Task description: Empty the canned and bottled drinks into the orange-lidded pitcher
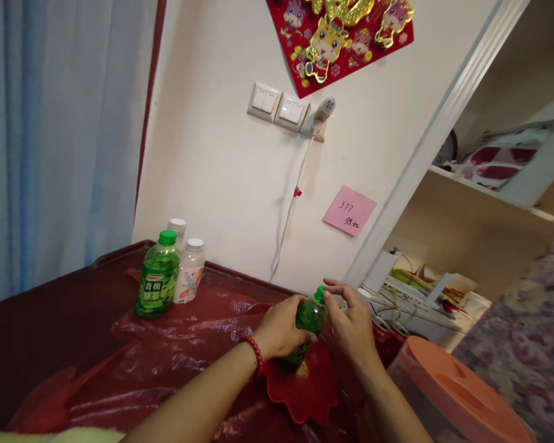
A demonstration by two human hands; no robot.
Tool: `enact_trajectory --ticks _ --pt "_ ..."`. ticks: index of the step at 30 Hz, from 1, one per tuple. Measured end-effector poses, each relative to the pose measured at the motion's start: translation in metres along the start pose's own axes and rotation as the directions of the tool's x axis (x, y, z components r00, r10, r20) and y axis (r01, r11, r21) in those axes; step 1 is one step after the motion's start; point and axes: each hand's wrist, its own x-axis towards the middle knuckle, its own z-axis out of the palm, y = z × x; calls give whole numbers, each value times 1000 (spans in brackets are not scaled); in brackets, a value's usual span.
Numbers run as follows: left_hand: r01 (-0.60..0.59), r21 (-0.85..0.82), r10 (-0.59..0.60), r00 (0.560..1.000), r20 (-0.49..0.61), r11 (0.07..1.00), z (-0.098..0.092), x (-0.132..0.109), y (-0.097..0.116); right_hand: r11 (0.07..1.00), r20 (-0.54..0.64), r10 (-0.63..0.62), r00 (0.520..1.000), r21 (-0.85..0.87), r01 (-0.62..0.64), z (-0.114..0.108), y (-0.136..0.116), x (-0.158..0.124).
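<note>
My left hand [282,328] is wrapped round the body of a green drink bottle [312,315]. This bottle leans a little, over a red flower-shaped dish [301,397]; whether its base touches the dish is hidden. At the bottle's top, my right hand [352,323] has its thumb and fingers on the green cap [320,295]. I cannot tell whether the cap is loose. A second, larger green bottle [159,277] stands capped at the table's far left, beside a white-lidded printed bottle [190,274] and another white-capped one [177,227] behind.
Red plastic film [184,344] covers part of the dark table [50,320]. A container with an orange lid [461,394] stands at the right, near red cans [399,332]. Behind are the wall with a white cable [287,221] and a shelf [498,194].
</note>
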Motion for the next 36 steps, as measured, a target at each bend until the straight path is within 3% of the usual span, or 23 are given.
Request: enact_trajectory --ticks 29,36 --pt "-14 -20 13 1000 -8 1000 1 2 -4 998 6 29 1000 -58 -28 -4 4 10" --pt "-15 -24 15 1000 -4 1000 1 2 -4 999 19 33 999 -5 -33 -1 3 8"
